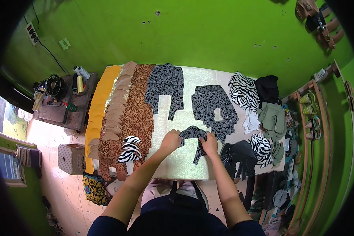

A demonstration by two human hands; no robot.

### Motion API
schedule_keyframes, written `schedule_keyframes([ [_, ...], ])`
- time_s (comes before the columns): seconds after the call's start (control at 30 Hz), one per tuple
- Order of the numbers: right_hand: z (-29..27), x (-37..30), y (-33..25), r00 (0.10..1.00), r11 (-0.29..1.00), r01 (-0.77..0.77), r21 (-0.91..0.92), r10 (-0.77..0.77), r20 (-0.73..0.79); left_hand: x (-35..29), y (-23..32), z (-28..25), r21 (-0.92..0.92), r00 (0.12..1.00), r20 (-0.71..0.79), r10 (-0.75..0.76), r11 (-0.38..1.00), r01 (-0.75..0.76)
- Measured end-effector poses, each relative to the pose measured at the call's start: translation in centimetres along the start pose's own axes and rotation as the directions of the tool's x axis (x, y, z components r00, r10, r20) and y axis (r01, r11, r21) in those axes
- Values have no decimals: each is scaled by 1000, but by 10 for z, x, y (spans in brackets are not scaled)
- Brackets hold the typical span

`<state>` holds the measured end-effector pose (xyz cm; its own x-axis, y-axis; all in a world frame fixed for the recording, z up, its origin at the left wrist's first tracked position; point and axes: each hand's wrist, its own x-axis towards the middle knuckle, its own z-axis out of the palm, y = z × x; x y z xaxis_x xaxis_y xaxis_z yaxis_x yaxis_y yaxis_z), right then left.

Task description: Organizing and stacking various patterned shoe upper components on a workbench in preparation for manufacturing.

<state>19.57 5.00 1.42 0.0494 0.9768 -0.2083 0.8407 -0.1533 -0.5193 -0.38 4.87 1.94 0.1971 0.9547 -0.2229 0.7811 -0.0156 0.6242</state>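
Two bare hands share one curved strip of dark grey-and-black patterned material: the left hand (170, 142) has its fingers closed on the left end, and the right hand (209, 143) grips the right end. The curved strip (192, 131) arches between the two, bowed away from the person, and looks thin and flexible. One narrow dark tail (197, 154) in the same pattern lies just left of the right hand, on its near side; whether it belongs to the strip cannot be told. Two larger groups of this patterned material lie beyond the hands: one step-edged group (165, 84) past the left hand, one rounder group (213, 103) past the right. Three lots of black-and-white zebra-striped material show: one small stack (129, 149) left of the left hand, one crumpled heap (244, 91) beyond and right of the right hand, and one bunch (261, 149) farther to its right. Between that bunch and the right hand sit smooth black pieces (240, 154). Left of the left hand run one brown spotted spread (139, 106), one row of overlapping tan pieces (115, 108) with rounded edges, and one yellow band (99, 106). The pale, shimmering table covering (173, 167) shows under and between both hands.
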Motion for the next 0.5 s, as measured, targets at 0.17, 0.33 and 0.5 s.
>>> schedule_keyframes([
  [0.17,17,21,-35,993,971,114,208,-105,-52,7,-34,-33,-202,982,-190,-17,979,-22],
  [0.33,36,78,-91,989,920,122,372,-82,-122,45,-73,-78,-284,918,-380,-117,959,5],
  [0.5,53,115,-128,989,944,76,321,-30,-147,82,-91,-105,-297,901,-396,-178,953,58],
])
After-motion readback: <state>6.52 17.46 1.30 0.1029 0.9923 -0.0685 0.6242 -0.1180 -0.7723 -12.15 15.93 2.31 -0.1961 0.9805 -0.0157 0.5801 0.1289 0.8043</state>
